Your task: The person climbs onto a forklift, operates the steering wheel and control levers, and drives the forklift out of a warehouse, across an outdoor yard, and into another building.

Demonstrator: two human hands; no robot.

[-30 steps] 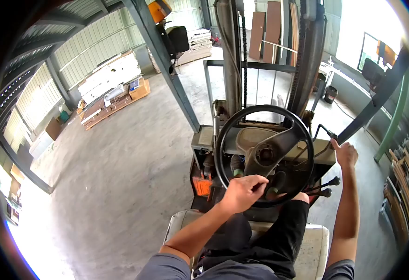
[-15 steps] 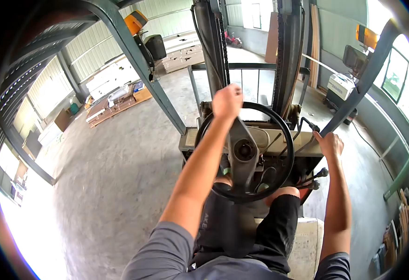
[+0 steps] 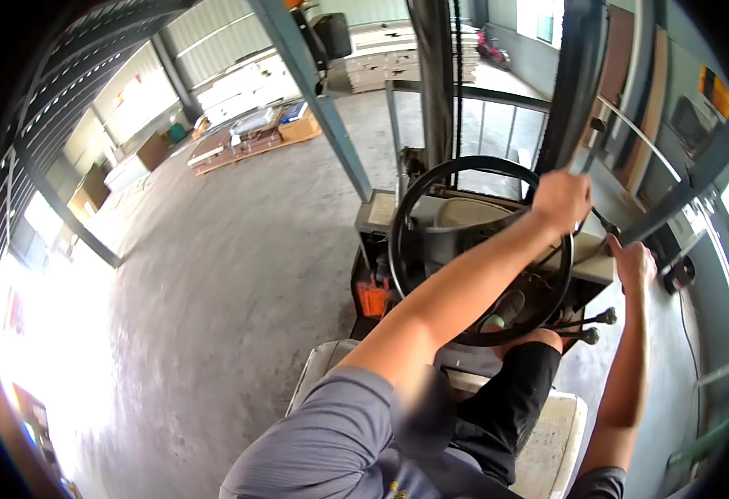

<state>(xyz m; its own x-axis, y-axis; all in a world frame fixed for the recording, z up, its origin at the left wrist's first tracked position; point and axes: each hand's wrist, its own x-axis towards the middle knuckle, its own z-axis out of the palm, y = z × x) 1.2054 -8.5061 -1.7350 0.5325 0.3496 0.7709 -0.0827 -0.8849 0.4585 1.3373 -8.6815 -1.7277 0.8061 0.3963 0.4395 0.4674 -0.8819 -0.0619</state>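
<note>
My left hand (image 3: 561, 202) is closed at the upper right of the black steering wheel (image 3: 400, 249), its forearm stretched across the wheel and covering the hub. My right hand (image 3: 633, 264) is curled near the foot of the forklift's right front pillar (image 3: 672, 187); what its fingers hold is hidden. Just up and left of that thumb is a black-knobbed lever (image 3: 604, 221). Lower down, two more levers with round dark knobs (image 3: 605, 317) stick out beneath the wheel's right side. A shoe (image 3: 510, 308) shows through the wheel.
Ahead stand the dark mast (image 3: 431, 83) and a metal load guard (image 3: 481, 97). The left front pillar (image 3: 323, 108) rises beside the concrete floor (image 3: 231, 291). Farther off are a loaded pallet (image 3: 252, 158) and stacked panels (image 3: 381, 62). A wall (image 3: 531, 62) runs along the right.
My left hand has swung from the wheel's upper left to its upper right, turning the wheel clockwise. My right hand stays by the pillar. The whole view has shifted, with the surroundings moving rightward.
</note>
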